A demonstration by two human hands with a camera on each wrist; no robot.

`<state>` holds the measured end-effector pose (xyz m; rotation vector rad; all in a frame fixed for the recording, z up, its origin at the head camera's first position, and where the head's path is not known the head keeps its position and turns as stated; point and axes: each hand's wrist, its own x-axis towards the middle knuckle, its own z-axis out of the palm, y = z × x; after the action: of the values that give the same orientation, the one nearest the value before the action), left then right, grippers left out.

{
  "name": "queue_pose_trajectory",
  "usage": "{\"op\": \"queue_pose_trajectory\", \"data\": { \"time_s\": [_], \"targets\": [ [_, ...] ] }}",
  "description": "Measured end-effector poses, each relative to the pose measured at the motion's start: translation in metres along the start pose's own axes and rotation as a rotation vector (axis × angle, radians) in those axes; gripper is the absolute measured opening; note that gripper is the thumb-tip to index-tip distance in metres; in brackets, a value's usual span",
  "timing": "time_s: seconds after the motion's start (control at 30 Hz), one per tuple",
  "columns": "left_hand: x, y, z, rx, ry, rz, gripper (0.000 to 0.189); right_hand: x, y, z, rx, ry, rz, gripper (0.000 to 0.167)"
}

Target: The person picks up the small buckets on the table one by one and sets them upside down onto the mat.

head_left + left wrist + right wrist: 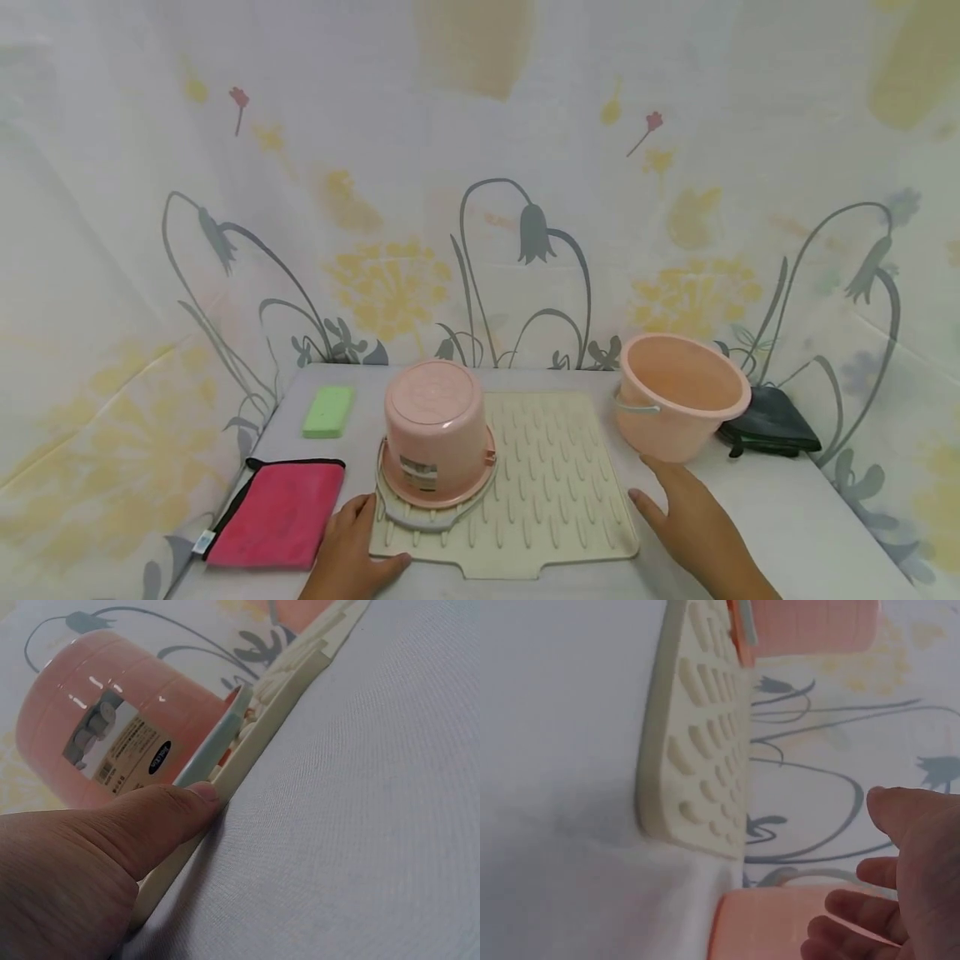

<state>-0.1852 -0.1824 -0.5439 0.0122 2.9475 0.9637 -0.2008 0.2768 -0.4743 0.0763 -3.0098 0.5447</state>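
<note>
A cream draining board point(555, 467) with raised ridges lies flat on the white-covered table. On its left part stands an upside-down pink bucket point(442, 417), its pale handle resting around the rim. My left hand point(348, 550) grips the board's front left corner; in the left wrist view its thumb point(161, 821) lies on the board's edge beside the bucket handle, and the other fingers are hidden there. To the right of the board my right hand point(697, 525) holds nothing, its fingers loosely bent and apart from the board in the right wrist view.
Upright at the back right is a second pink bucket point(648, 429), with a black pouch point(772, 421) beside it. A red cloth pouch point(277, 512) with black trim lies at the left, and a green block point(327, 412) behind it. A flowered curtain point(480, 208) hangs behind the table.
</note>
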Motion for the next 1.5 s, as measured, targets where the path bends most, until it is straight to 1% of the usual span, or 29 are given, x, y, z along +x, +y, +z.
{"op": "queue_pose_trajectory", "data": {
  "time_s": [0.07, 0.17, 0.3, 0.4, 0.5, 0.53, 0.63, 0.73, 0.8, 0.9, 0.97, 1.1, 1.23, 1.33, 1.4, 1.5],
  "targets": [
    [0.0, 0.0, -0.001, 0.005, 0.006, 0.007, 0.109, 0.004, 0.0, -0.01, -0.027, 0.05, -0.013, 0.066],
    [-0.001, 0.0, -0.001, 0.007, 0.007, 0.001, 0.11, 0.011, 0.001, -0.025, -0.055, 0.132, -0.061, 0.062],
    [0.0, 0.0, 0.0, 0.007, 0.002, -0.01, 0.111, 0.021, 0.003, -0.043, -0.053, 0.236, -0.145, 0.058],
    [0.001, -0.001, 0.002, 0.009, 0.003, 0.0, 0.111, 0.028, 0.004, -0.053, -0.059, 0.308, -0.212, 0.054],
    [0.0, -0.001, 0.002, 0.012, 0.009, 0.007, 0.11, 0.038, 0.008, -0.059, -0.09, 0.42, -0.316, 0.051],
    [0.0, -0.001, 0.002, 0.014, 0.01, 0.008, 0.11, 0.043, 0.009, -0.06, -0.097, 0.457, -0.338, 0.049],
    [0.0, -0.001, 0.002, 0.019, 0.015, 0.006, 0.11, 0.058, 0.017, -0.062, -0.105, 0.571, -0.428, 0.051],
    [0.0, 0.0, 0.001, 0.019, 0.012, 0.002, 0.11, 0.074, 0.026, -0.063, -0.123, 0.618, -0.461, 0.057],
    [0.0, 0.001, 0.001, 0.017, 0.008, -0.002, 0.11, 0.083, 0.032, -0.065, -0.155, 0.611, -0.462, 0.063],
    [-0.001, 0.002, 0.0, 0.015, 0.004, -0.007, 0.111, 0.093, 0.041, -0.066, -0.169, 0.565, -0.441, 0.07],
    [0.0, 0.002, 0.0, 0.02, 0.004, -0.007, 0.111, 0.099, 0.046, -0.067, -0.164, 0.528, -0.423, 0.073],
    [0.0, 0.001, 0.0, 0.036, 0.003, -0.01, 0.111, 0.108, 0.048, -0.067, -0.132, 0.49, -0.408, 0.076],
    [0.001, 0.0, 0.0, 0.04, 0.005, -0.016, 0.112, 0.115, 0.039, -0.065, -0.077, 0.474, -0.415, 0.068],
    [0.001, 0.0, 0.0, 0.035, 0.008, -0.014, 0.112, 0.116, 0.035, -0.06, -0.063, 0.456, -0.421, 0.062],
    [0.001, 0.0, 0.0, 0.034, 0.008, -0.011, 0.112, 0.113, 0.034, -0.057, -0.057, 0.409, -0.381, 0.062],
    [0.0, 0.001, 0.001, 0.035, 0.009, -0.007, 0.112, 0.108, 0.034, -0.054, -0.084, 0.29, -0.272, 0.064]
  ]
}}
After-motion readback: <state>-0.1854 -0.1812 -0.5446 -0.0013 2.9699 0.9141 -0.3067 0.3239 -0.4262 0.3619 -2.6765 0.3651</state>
